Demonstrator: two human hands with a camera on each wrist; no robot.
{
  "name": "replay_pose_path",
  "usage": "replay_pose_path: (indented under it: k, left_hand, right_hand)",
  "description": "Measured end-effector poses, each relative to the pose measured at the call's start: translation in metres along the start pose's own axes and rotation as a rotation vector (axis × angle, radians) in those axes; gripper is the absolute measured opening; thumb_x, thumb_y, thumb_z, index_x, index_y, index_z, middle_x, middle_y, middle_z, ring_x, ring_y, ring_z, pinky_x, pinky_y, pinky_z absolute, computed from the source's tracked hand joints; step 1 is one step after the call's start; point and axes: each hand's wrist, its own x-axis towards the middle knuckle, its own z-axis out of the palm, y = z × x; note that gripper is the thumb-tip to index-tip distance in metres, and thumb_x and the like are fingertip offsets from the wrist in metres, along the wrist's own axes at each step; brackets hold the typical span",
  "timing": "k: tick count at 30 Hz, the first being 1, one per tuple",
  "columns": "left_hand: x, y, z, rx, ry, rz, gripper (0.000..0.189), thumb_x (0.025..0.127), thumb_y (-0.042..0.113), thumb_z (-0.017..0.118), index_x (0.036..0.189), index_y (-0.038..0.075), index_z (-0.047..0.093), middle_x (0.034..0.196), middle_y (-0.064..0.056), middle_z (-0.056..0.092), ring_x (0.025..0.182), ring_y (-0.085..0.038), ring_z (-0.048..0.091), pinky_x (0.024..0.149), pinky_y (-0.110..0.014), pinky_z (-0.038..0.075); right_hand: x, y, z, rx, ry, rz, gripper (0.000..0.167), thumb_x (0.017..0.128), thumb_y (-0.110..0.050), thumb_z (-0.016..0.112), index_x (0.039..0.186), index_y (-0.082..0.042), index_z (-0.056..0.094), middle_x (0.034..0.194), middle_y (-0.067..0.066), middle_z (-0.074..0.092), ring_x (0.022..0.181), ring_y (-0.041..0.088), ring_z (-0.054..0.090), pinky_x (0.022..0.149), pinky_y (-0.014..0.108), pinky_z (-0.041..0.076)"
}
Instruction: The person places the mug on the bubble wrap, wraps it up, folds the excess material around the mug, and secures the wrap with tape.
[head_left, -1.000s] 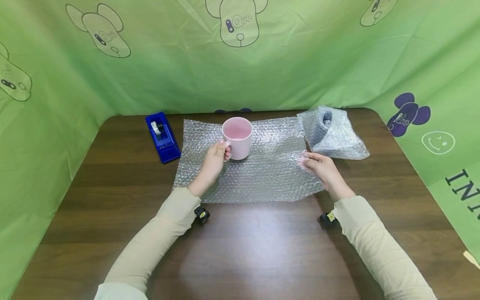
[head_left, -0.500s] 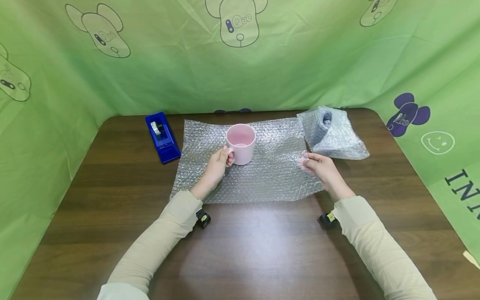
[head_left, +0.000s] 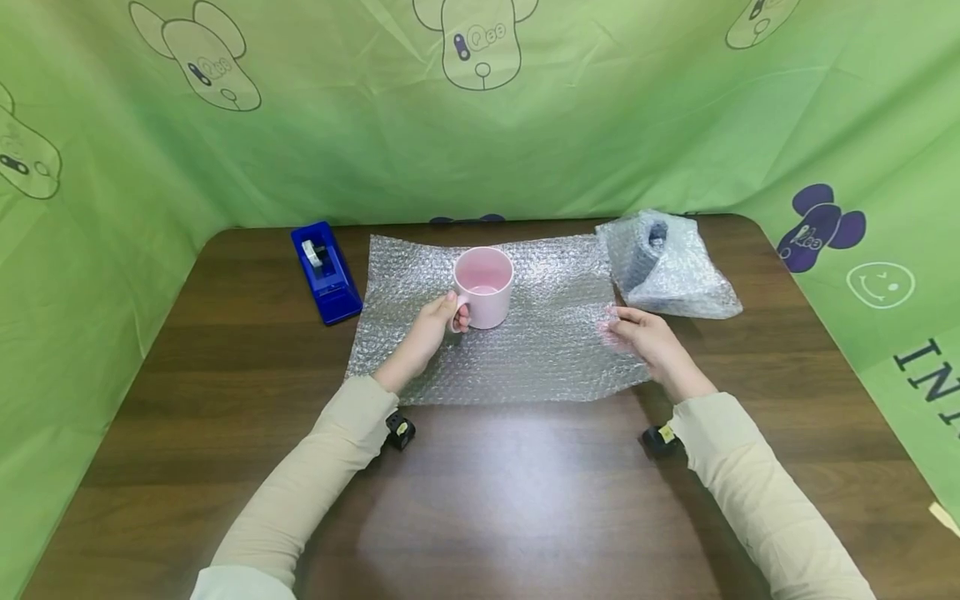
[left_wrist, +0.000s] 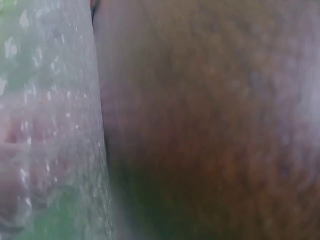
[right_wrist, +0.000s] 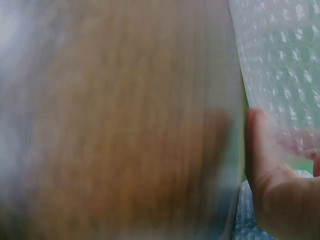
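Note:
A pink mug [head_left: 486, 287] is upright over the middle of a flat sheet of bubble wrap [head_left: 525, 358]. My left hand [head_left: 429, 333] grips the mug's handle from the left; whether the base rests on the sheet, I cannot tell. At the sheet's right edge, my right hand [head_left: 651, 343] pinches the wrap between thumb and fingers. In the right wrist view, the thumb [right_wrist: 262, 150] lies on the near side of the wrap [right_wrist: 290, 60], with fingers showing through it. The left wrist view has only bubble wrap [left_wrist: 50, 100] and blurred tabletop, with the mug out of sight.
A blue tape dispenser [head_left: 327, 279] with a small roll lies left of the sheet. Behind my right hand sits a bubble-wrapped bundle [head_left: 675, 271], close to the sheet's right side. Green printed cloth [head_left: 330, 158] hangs behind the brown wooden table [head_left: 480, 500].
Over the first half second, my left hand brought the mug slightly right and nearer to me; since then it has hardly moved. The right hand has kept its place on the sheet's edge.

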Motion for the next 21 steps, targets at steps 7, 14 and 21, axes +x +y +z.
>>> replay_pose_path:
  k: [7,14,21]
  left_hand:
    - [0.000,0.003,-0.003,0.018,-0.050,0.002,0.040,0.106,0.020,0.026,0.089,0.001,0.057,0.074,0.007,0.058,0.071,-0.004,0.056,0.077,-0.020,0.045]
    - [0.000,0.006,-0.005,0.031,-0.050,-0.038,0.039,0.106,0.022,0.029,0.092,0.000,0.058,0.073,0.006,0.060,0.071,-0.004,0.057,0.079,-0.020,0.046]
    - [0.001,0.009,-0.006,0.092,-0.035,-0.075,0.045,0.106,0.028,0.029,0.099,-0.004,0.060,0.076,0.006,0.062,0.072,-0.004,0.059,0.091,-0.029,0.049]
  right_hand:
    - [-0.002,0.004,-0.007,-0.039,-0.114,0.027,0.059,0.099,-0.005,0.040,0.144,0.018,0.010,0.078,-0.019,0.065,0.072,-0.004,0.066,0.072,0.012,0.054]
    - [-0.006,0.001,-0.008,-0.022,-0.178,0.039,0.017,0.098,-0.004,0.042,0.111,0.006,0.048,0.078,-0.014,0.071,0.074,-0.002,0.068,0.072,0.013,0.054]
    - [-0.012,-0.004,-0.008,0.034,-0.220,0.054,0.019,0.099,-0.001,0.039,0.114,0.009,0.044,0.081,-0.010,0.073,0.077,0.001,0.070,0.073,0.014,0.055]
